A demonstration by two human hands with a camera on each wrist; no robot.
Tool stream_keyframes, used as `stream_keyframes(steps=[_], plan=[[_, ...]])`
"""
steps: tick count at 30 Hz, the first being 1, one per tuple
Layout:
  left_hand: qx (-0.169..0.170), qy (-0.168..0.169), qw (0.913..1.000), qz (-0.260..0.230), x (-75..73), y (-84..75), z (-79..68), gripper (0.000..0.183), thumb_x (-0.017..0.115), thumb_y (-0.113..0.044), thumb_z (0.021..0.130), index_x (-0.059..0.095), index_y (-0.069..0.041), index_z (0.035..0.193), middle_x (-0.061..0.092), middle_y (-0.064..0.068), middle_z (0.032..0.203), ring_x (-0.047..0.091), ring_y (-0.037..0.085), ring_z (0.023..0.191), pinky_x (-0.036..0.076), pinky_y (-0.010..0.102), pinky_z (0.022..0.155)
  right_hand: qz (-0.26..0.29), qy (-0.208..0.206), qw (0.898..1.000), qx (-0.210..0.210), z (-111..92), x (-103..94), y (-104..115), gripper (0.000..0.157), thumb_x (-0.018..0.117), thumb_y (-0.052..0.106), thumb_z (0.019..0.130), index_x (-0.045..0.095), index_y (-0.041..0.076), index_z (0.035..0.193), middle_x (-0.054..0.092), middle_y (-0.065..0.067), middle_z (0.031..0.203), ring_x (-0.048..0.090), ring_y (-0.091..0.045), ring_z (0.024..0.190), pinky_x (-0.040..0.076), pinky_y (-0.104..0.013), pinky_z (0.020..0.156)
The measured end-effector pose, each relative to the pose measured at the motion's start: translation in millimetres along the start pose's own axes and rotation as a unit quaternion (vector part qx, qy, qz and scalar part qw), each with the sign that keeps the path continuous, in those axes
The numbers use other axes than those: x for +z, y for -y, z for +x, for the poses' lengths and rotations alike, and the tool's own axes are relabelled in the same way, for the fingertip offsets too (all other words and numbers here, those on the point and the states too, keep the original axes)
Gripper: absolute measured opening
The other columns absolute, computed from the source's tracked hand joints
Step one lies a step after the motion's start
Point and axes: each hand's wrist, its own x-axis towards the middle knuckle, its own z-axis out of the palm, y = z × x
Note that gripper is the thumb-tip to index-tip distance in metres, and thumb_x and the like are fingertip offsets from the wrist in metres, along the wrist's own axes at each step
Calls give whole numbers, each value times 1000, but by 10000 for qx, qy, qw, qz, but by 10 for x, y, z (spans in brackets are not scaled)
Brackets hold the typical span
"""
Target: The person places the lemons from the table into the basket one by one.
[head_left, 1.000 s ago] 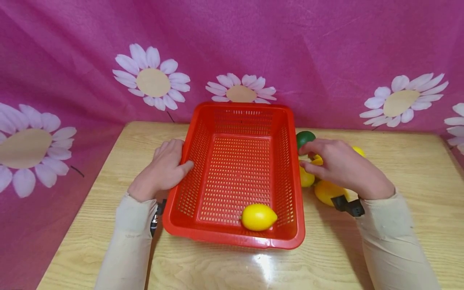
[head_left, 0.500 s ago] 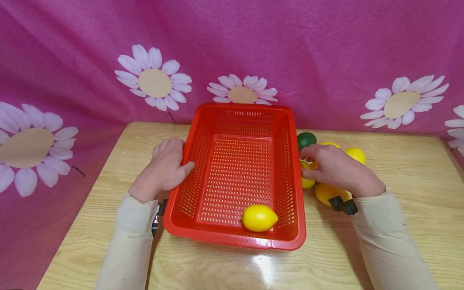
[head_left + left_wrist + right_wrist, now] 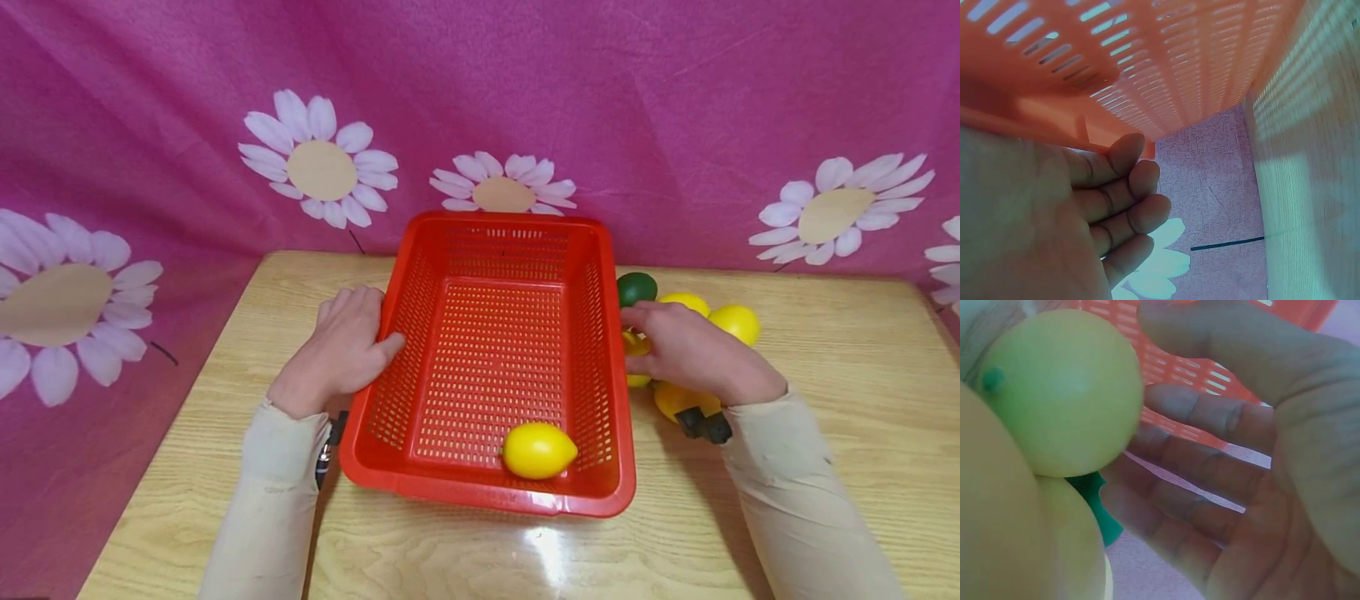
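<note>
A red plastic basket (image 3: 495,500) with slotted walls stands mid-table, a yellow lemon (image 3: 539,451) lying inside near its front right corner. My left hand (image 3: 333,354) holds the basket's left rim, thumb over the inside and fingers outside; in the left wrist view the fingers (image 3: 1141,215) lie bent under the rim. At the basket's right side, my right hand (image 3: 686,350) reaches down among the fruit. In the right wrist view its fingers (image 3: 1210,415) are spread, loosely bent, with tips at or beside a round yellow lemon (image 3: 1063,394) with a green stem end.
Behind the right hand lie a dark green fruit (image 3: 637,288) and yellow lemons (image 3: 735,323). A larger orange-yellow fruit (image 3: 678,402) sits under the right wrist. The wooden table (image 3: 847,358) meets a pink flowered cloth (image 3: 675,125) at the back.
My right hand has moved slightly left and lower towards the basket's right wall, uncovering more of the lemons behind it. The left hand and basket are nearly still.
</note>
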Motion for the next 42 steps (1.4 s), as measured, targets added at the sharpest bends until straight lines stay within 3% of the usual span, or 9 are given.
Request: stream_keyframes(steps=[11,17,22,29,42], plan=[[52,-90,9999,26,-23,-22,26,33,55,-27,95,51,-4,117,53,9,102,43,26,100,30,40,86,62,23,9999,-97,44,62,-17,27,85,30,83,71,16,102,67,-1,95,59,-16,81,53,-37,78],[55,-37,10000,-44,-34,-16,32,34,55,-27,95,50,-4,119,53,9,103,42,26,99,30,40,86,104,97,9999,-29,58,102,-15,29,85,29,84,72,16,106,69,-4,105,63,-18,85,57,-43,85],[49,-52,9999,-70,-16,-8,33,33,56,-27,94,50,-4,117,53,9,103,43,26,99,30,39,85,332,195,9990,-232,65,151,-27,24,82,27,86,72,24,107,69,2,109,63,-14,90,55,-39,89],[47,-56,9999,-105,-7,-8,21,34,57,-26,93,50,-5,118,54,9,104,43,26,99,30,39,85,240,1,9976,-657,52,185,-25,22,82,26,86,72,27,106,70,5,110,63,-9,90,55,-37,87],[68,-80,9999,-78,11,9,-3,36,57,-27,95,50,-5,121,54,9,105,43,25,100,30,39,86,320,14,9969,-719,59,223,-12,21,82,24,86,71,30,102,67,8,104,61,-8,91,54,-34,86]])
